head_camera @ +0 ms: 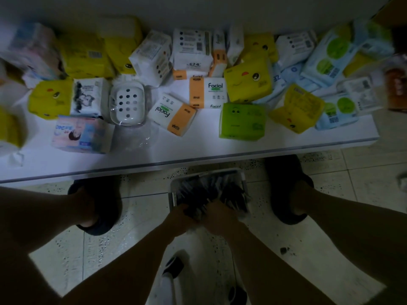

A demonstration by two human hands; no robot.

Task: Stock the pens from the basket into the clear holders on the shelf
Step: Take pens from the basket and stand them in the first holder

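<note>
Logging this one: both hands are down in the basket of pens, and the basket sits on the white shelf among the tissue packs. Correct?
Not quite. The left hand and right hand are down in the basket of pens, but the basket sits on the tiled floor between the feet, below the white shelf. The head view shows it.

pens [198, 191] in the basket [243, 180] blur darkly; left hand [178, 219], right hand [219, 217] grips unreadable.

The shelf [198, 150] under my eyes is smooth, glossy white. Its tissue packs [208, 92] wear shiny plastic film. The basket [244, 186] looks like matt plastic, though it's dim.
</note>
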